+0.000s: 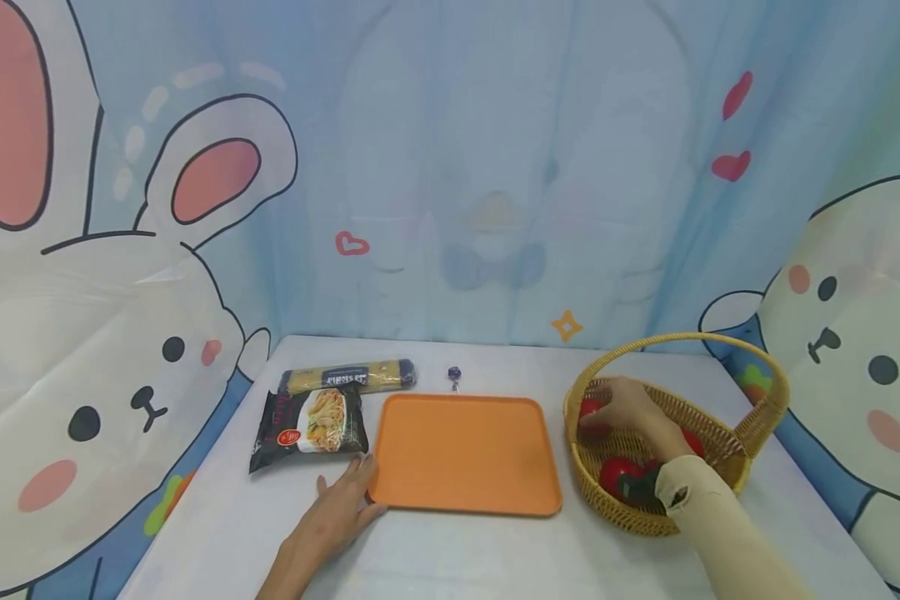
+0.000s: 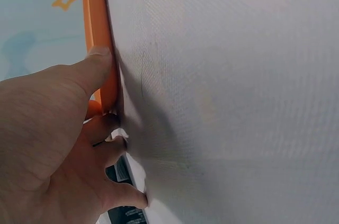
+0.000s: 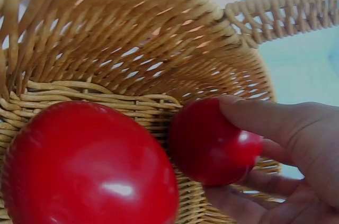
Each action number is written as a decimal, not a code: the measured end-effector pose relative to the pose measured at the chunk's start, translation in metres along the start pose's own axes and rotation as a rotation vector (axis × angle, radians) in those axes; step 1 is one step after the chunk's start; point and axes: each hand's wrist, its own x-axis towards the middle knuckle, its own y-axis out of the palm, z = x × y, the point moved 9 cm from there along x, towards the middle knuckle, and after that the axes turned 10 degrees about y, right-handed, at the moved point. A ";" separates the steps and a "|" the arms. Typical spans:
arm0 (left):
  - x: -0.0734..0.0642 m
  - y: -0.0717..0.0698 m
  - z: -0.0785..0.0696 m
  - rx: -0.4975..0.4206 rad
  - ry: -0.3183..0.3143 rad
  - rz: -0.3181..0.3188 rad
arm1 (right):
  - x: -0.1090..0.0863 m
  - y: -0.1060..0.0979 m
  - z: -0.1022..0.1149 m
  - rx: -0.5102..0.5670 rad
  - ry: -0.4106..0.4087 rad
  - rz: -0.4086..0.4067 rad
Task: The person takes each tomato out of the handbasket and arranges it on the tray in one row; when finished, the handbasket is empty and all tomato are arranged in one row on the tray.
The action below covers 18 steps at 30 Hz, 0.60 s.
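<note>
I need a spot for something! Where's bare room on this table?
Bare: the orange tray; the white tabletop in front, between left hand and right sleeve; the strip behind, between small purple item and wicker basket. Crowded: that basket, with right hand and round red things; left of the tray, with noodle packet and spaghetti pack.

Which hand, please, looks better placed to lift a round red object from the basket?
Probably the right hand: it is inside the basket, holding a round red object. The left hand touches the orange tray, away from the basket.
</note>
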 end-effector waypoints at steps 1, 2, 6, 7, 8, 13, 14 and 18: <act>0.000 0.000 0.000 0.000 0.001 -0.001 | -0.001 0.000 0.000 -0.003 0.001 0.014; 0.000 0.000 -0.001 -0.001 0.001 0.000 | -0.001 -0.001 0.001 -0.014 -0.003 0.026; 0.000 -0.001 0.000 -0.002 0.000 0.004 | -0.006 -0.001 0.001 -0.030 -0.004 0.061; 0.000 -0.001 -0.001 -0.003 0.000 0.005 | -0.008 -0.001 0.001 -0.030 0.001 0.068; 0.000 -0.002 -0.001 -0.002 -0.002 0.005 | -0.009 -0.001 0.001 -0.028 0.003 0.073; 0.001 -0.002 -0.001 0.003 -0.003 0.000 | -0.016 -0.003 -0.002 -0.005 0.007 0.051; 0.001 -0.002 -0.001 0.004 -0.004 -0.001 | -0.018 -0.005 -0.002 0.003 0.002 0.038; 0.001 -0.001 0.000 0.004 -0.005 -0.001 | -0.026 -0.015 -0.002 0.024 -0.004 -0.017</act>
